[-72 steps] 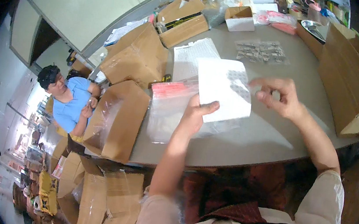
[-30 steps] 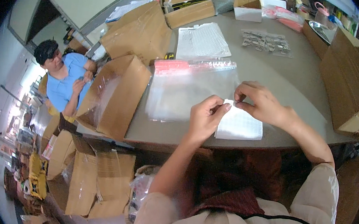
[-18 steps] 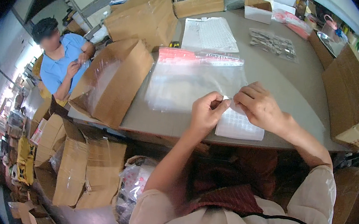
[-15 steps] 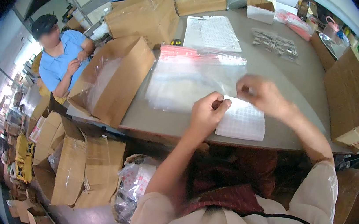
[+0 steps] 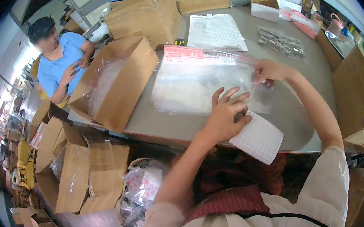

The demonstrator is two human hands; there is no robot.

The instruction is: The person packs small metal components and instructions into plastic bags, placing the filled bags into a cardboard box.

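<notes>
My left hand (image 5: 228,118) holds a corner of a white sheet printed with a fine grid (image 5: 259,137) near its thumb, its other fingers spread above. The sheet hangs tilted over the table's front edge. My right hand (image 5: 272,73) pinches the upper right part of a clear plastic bag (image 5: 262,98), which sticks out to the right of a stack of clear bags with red-striped tops (image 5: 186,78). That stack lies flat on the grey table, left of both hands.
An open carton (image 5: 122,84) stands left of the bags, another carton (image 5: 360,89) at the right. Behind lie gridded papers (image 5: 218,31) and a bag of small dark pieces (image 5: 282,43). A co-worker in a blue shirt (image 5: 65,57) sits at the far left.
My right hand has moved up from the sheet to the bags and drawn one bag rightward. The gridded sheet has turned and shifted right and nearer, while my left hand's fingers have spread.
</notes>
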